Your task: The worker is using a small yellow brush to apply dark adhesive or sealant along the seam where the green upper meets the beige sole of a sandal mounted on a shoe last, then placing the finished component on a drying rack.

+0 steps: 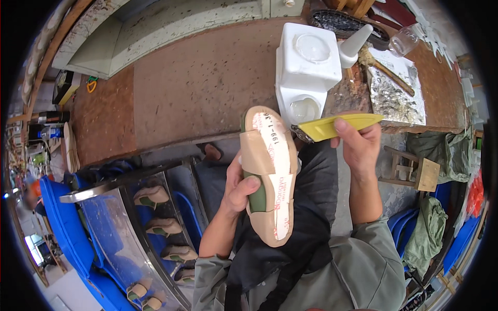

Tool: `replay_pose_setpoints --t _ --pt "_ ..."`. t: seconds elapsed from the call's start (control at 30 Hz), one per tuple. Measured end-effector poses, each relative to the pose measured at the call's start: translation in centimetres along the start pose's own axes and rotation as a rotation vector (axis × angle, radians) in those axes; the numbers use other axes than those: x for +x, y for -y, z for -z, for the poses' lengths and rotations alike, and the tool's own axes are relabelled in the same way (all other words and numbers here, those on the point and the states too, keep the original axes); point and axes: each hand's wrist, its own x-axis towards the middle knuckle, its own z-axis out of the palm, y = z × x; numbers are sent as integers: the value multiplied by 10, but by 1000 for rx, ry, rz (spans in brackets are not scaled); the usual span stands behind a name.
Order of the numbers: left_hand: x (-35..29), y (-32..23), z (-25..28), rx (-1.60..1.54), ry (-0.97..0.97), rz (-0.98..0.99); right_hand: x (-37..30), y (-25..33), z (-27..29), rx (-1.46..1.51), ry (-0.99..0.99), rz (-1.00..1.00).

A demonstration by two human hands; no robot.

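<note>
Above the lap, at the near edge of the table, a beige-and-green shoe sits gripped in the left hand. Right hand pinches a flat yellow tool, dark end just beside the shoe; white container beyond.

Two hands, one held shoe
</note>
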Motion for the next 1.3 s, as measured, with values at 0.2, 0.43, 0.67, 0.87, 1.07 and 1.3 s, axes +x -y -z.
replay_pose_setpoints --t 0.2,0.43,0.67,0.87,1.07,1.3 --pt "-19 -20 -11 92 38 -16 -22 36 -23 -8 175 116" --pt "-50 -34 -31 98 91 -55 -32 57 -46 -127 303 327" --pt "-76 -45 -48 166 104 -105 -51 75 -43 -301 444 642" --pt "-93 -49 -59 171 104 -113 -73 78 -41 -194 532 682" --pt "-101 -49 -72 118 93 -163 -89 81 -26 -86 589 569" --pt "-109 -54 -88 40 75 -144 -99 74 -38 -98 406 639"
